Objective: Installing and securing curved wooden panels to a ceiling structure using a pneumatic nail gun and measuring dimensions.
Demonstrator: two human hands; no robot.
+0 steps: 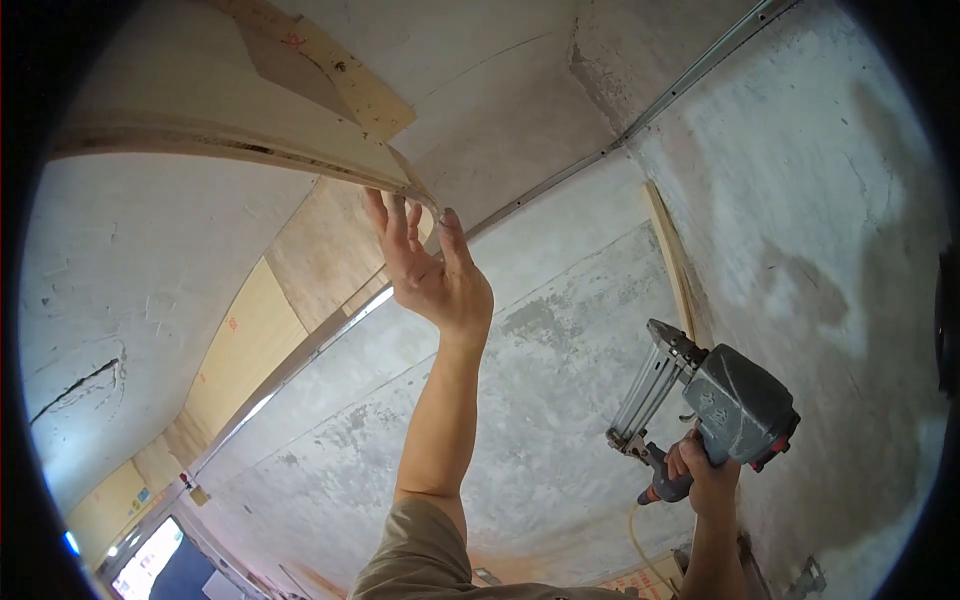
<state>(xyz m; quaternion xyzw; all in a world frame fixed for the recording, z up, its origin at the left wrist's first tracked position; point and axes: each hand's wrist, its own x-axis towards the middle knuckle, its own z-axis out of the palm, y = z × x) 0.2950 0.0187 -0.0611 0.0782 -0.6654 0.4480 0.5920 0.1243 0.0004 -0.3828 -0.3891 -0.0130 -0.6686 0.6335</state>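
Note:
My left hand [435,265] is raised to the end of a long overhead plywood board [210,95], holding its curved edge with fingertips and thumb; its fingers are fairly straight and partly hidden behind the edge. My right hand [705,475] grips a dark grey nail gun [738,400] at lower right, its magazine pointing up and to the left. A thin yellow hose [635,530] hangs below the gun.
A metal channel [690,78] runs along the plastered ceiling. A wooden batten [668,245] stands against the mottled wall [570,420] at right. Plywood panels [240,340] line the ceiling step at left, above a bright window [145,565] at lower left.

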